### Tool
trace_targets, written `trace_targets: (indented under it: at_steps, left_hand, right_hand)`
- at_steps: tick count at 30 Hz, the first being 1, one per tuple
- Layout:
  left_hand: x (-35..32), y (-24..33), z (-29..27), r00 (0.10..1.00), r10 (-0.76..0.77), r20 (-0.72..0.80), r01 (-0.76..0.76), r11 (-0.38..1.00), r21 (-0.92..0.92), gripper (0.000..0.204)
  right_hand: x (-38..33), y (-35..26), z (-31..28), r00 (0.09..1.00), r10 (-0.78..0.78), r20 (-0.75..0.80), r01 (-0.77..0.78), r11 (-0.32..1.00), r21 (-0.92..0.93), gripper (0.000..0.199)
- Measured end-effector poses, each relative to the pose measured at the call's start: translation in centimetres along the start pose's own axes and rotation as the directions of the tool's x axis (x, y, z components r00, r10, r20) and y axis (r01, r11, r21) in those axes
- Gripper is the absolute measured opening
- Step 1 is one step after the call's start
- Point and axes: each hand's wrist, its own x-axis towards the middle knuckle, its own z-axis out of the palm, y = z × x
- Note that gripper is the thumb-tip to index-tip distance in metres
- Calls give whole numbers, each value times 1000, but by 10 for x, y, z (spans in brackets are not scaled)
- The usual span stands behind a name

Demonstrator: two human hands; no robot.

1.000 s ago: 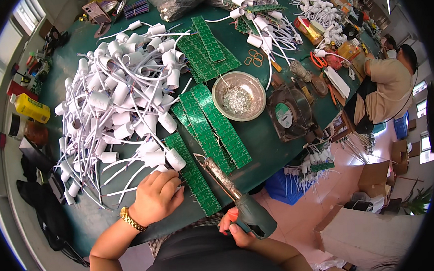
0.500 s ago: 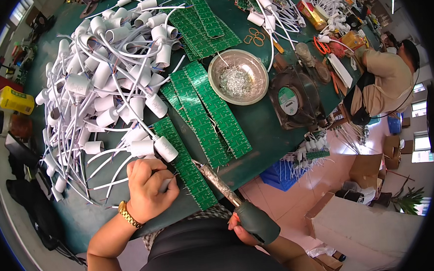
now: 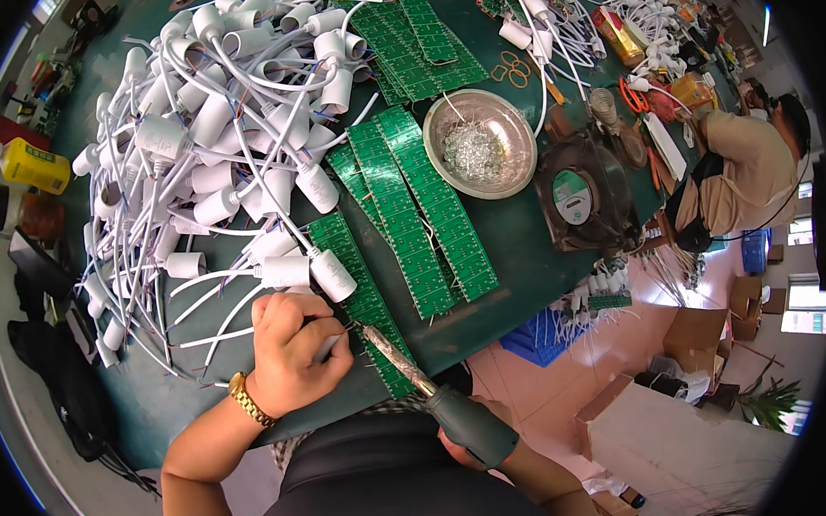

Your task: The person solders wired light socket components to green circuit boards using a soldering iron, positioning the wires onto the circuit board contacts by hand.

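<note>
The left hand (image 3: 292,353) is closed, pinching a thin wire end against the near end of a green board strip (image 3: 363,293) at the table's near edge, so the joint sits steady. The right hand (image 3: 469,442), mostly hidden below the table edge, is wrapped around a soldering iron (image 3: 429,388) whose tip angles up to that spot. A white lamp socket (image 3: 332,275) lies just beyond. Farther left sits a socket pile (image 3: 201,129); more board strips (image 3: 420,220), a metal bowl (image 3: 479,143) and a fan (image 3: 583,198) lie right.

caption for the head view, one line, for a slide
Left hand pins a wire on a green board while the right hand holds a soldering iron to it.
</note>
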Motion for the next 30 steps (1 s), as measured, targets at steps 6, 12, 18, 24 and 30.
trace_targets:
  at_steps: [6, 12, 18, 24, 30]
  left_hand:
    - [1, 0, 0, 1000, -6, 6, 6, 1000, 6, 27]
    - [-1, -1, -1, 1000, -5, 13, 5, 1000, 2, 25]
    - [0, -1, -1, 1000, 2, 23, -2, 1000, 12, 26]
    - [0, 0, -2, 997, 38, 66, -41, 998, 47, 25]
    - [-1, 0, 1, 994, 69, 85, -76, 994, 82, 26]
  right_hand:
    - [-7, 2, 0, 995, 92, 29, -96, 968, 232, 44]
    - [-10, 0, -13, 676, 611, 412, -734, 508, 452, 24]
    - [-23, 6, 7, 983, 184, -10, -184, 983, -25, 39]
    - [-39, 13, 10, 972, 228, 54, -229, 973, 7, 44]
    - [-13, -6, 0, 958, 277, 72, -286, 938, 198, 12]
